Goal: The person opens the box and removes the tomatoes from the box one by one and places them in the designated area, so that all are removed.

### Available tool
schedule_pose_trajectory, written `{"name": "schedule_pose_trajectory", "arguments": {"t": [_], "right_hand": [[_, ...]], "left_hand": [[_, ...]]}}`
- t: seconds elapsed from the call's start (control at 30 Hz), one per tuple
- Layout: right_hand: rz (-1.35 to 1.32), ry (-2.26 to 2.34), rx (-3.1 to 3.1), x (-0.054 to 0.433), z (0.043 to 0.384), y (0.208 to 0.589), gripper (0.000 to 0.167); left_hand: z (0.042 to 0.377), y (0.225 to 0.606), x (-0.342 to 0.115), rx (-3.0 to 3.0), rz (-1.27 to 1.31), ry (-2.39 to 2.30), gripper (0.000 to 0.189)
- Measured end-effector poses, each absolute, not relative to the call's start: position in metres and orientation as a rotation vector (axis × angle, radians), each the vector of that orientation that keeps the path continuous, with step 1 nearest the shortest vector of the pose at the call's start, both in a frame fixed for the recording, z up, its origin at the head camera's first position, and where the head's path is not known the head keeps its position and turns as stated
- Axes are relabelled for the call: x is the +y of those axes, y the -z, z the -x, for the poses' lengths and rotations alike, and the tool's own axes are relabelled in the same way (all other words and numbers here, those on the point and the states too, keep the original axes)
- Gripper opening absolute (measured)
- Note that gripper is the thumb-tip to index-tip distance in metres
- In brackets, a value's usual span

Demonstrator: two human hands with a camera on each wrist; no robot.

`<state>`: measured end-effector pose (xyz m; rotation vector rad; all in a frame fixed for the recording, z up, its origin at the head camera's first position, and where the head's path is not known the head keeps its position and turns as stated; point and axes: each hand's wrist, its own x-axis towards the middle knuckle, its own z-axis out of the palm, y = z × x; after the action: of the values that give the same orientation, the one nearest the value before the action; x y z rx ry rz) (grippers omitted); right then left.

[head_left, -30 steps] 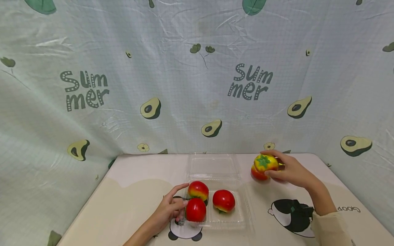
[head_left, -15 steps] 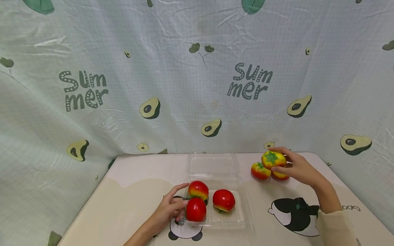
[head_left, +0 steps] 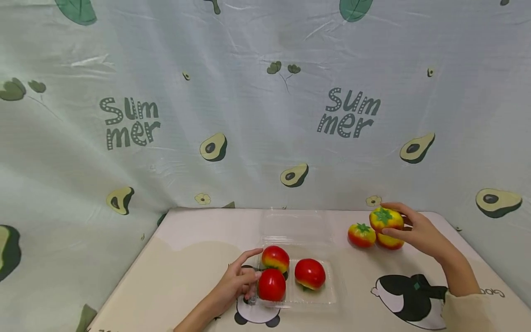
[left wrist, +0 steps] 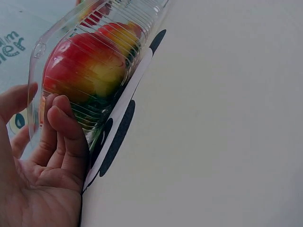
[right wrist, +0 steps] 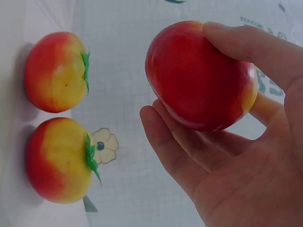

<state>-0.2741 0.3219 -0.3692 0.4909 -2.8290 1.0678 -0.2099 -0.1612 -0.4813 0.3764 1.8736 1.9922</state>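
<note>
My right hand [head_left: 421, 233] holds a glossy red-and-yellow tomato [head_left: 386, 222] with a green star-shaped calyx, thumb and fingers round its sides. In the right wrist view the held tomato [right wrist: 199, 78] shows its red underside, raised off the table. Below and beside it, two similar tomatoes [head_left: 361, 235] [right wrist: 59, 161] stand calyx up. My left hand [head_left: 236, 282] grips the left edge of a clear plastic clamshell box [head_left: 332, 290]; the left wrist view shows thumb and curled fingers at its rim [left wrist: 32, 109]. Inside the box, several red tomatoes [head_left: 310, 274] lie mostly calyx down.
The box's open lid [head_left: 296, 226] lies flat behind it. A pale table [head_left: 195, 258] printed with cartoon animals carries everything. Behind the table hangs a curtain [head_left: 249, 115] with avocado prints and lettering.
My right hand has carried the tomato rightward, from above the left standing tomato to above the right one. My left hand stays on the box. The head view has shifted slightly.
</note>
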Motion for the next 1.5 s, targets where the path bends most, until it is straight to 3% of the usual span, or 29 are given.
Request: {"name": "schedule_pose_trajectory", "arguments": {"t": [1.5], "right_hand": [[-0.241, -1.284, -2.672, 0.366, 0.283, 0.399, 0.075]], "left_hand": [[0.212, 0.483, -0.158, 1.873, -0.391, -1.996, 0.064]]}}
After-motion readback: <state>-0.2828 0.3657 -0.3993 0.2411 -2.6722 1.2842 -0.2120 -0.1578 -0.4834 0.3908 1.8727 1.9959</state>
